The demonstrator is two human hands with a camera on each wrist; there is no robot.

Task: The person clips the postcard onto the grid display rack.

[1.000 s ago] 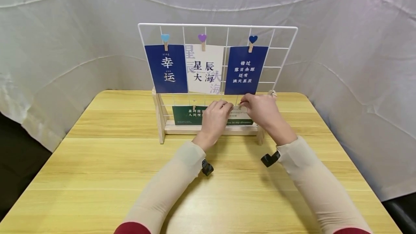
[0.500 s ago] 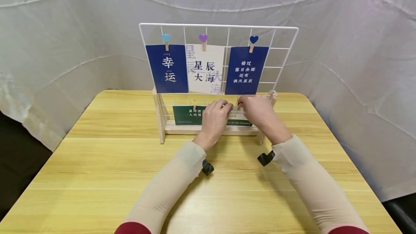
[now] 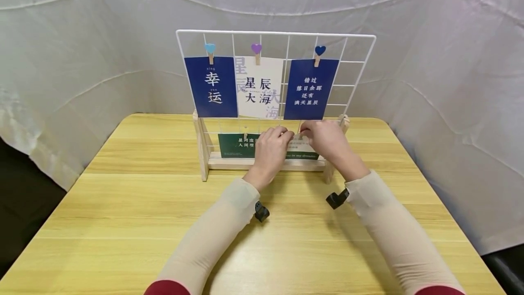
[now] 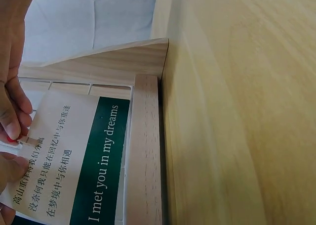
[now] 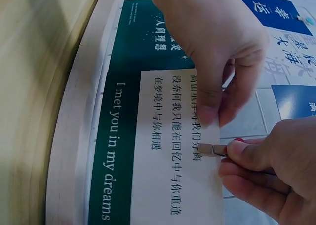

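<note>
A white card with a green band (image 5: 168, 195), printed "I met you in my dreams", stands low on the right of a white wire grid (image 3: 352, 85). My left hand (image 3: 271, 151) pinches its top edge, thumb on the printed face. With thumb and fingers, my right hand (image 3: 330, 142) grips a small wooden clothespin (image 5: 207, 150), a bit of red showing at its held end. The clothespin's jaws lie over the card's top edge, close beside the left thumb. A dark green card (image 3: 231, 147) hangs to the left, partly behind the left hand.
Above hang a blue card (image 3: 225, 99), a white card (image 3: 254, 108) and another blue card (image 3: 307, 69), each under a heart clothespin. The grid stands in a wooden base (image 3: 229, 163) on a wooden table (image 3: 143, 222). A pale cloth (image 3: 123, 49) hangs behind.
My right hand has shifted slightly left and stays at the card's top edge with the clothespin. The left hand keeps its place.
</note>
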